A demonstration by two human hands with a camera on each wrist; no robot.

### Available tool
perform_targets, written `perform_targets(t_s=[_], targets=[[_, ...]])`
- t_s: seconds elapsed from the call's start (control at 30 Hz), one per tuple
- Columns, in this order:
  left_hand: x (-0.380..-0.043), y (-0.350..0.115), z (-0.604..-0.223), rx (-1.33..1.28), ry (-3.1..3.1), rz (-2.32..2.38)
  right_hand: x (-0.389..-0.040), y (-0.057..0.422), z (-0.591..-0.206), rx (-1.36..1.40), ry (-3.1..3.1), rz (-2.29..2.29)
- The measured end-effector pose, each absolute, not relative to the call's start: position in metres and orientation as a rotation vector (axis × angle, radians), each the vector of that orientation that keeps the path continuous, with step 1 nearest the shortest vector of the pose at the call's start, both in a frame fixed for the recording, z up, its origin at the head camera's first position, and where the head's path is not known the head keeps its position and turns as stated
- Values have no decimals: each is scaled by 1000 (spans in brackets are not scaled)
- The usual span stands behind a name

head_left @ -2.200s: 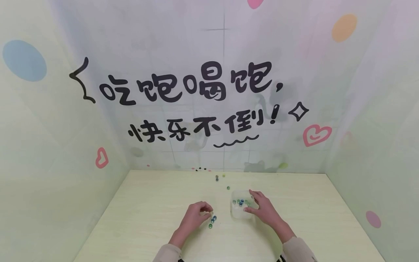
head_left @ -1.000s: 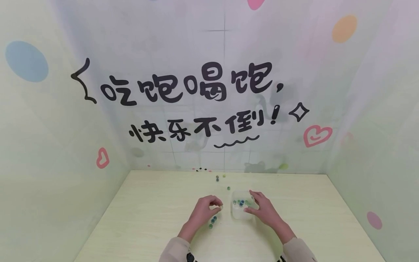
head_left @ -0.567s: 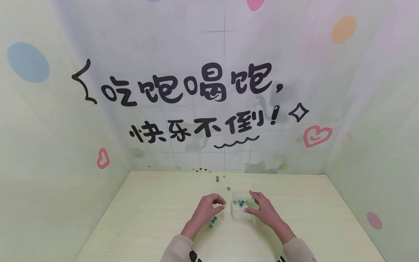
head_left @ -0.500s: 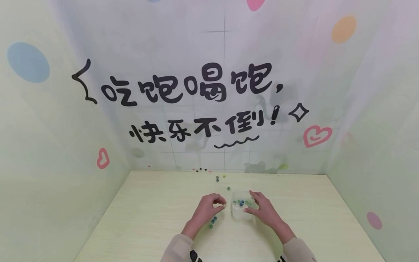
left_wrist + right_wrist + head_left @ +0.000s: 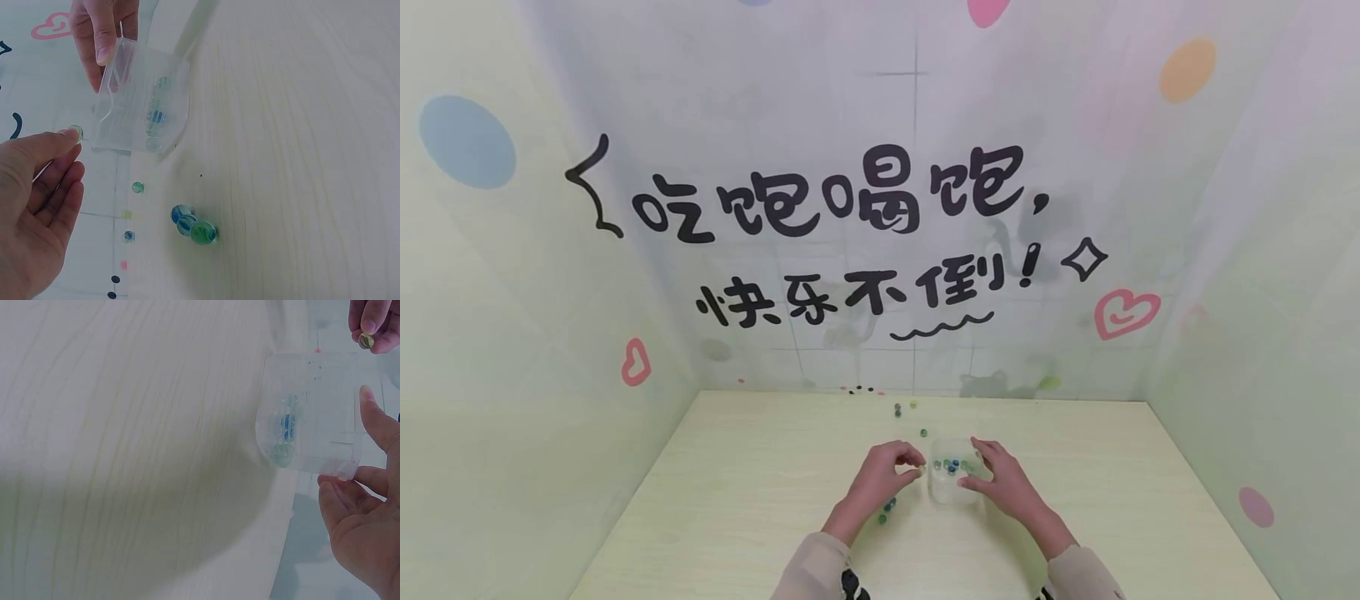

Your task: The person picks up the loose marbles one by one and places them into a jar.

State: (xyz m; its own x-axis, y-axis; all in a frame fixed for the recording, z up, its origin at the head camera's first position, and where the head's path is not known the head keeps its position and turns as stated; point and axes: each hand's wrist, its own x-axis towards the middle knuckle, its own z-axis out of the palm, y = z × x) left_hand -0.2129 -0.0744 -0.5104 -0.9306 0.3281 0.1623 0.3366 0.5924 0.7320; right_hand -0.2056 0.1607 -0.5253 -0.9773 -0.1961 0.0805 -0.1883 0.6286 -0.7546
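My left hand (image 5: 880,477) pinches a yellowish glass marble (image 5: 365,341) between thumb and fingertips, just left of a clear plastic container (image 5: 951,493). Several green and blue marbles (image 5: 156,116) lie in that container. On its right side, my right hand (image 5: 1006,479) holds the container with thumb and fingers spread around it. Under my left wrist lie a green marble (image 5: 203,232) and two blue marbles (image 5: 181,214), close together on the table. The left hand partly covers the blue ones in the head view.
Farther back on the table (image 5: 760,492) are a green marble (image 5: 923,432), a yellow marble (image 5: 913,404) and two dark marbles (image 5: 897,409). A printed backdrop (image 5: 880,108) rises behind the table, with side panels left and right.
My left hand has taken a marble from the nearby group and moved right and slightly away to the container's left side. The right hand and container have stayed in place.
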Motion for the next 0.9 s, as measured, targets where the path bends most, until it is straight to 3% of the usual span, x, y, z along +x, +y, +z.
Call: perform_targets(t_s=[0.9], targets=[[-213, -58, -511, -663, -2777, -1277, -204, 160, -523, -327, 2812, -1327]])
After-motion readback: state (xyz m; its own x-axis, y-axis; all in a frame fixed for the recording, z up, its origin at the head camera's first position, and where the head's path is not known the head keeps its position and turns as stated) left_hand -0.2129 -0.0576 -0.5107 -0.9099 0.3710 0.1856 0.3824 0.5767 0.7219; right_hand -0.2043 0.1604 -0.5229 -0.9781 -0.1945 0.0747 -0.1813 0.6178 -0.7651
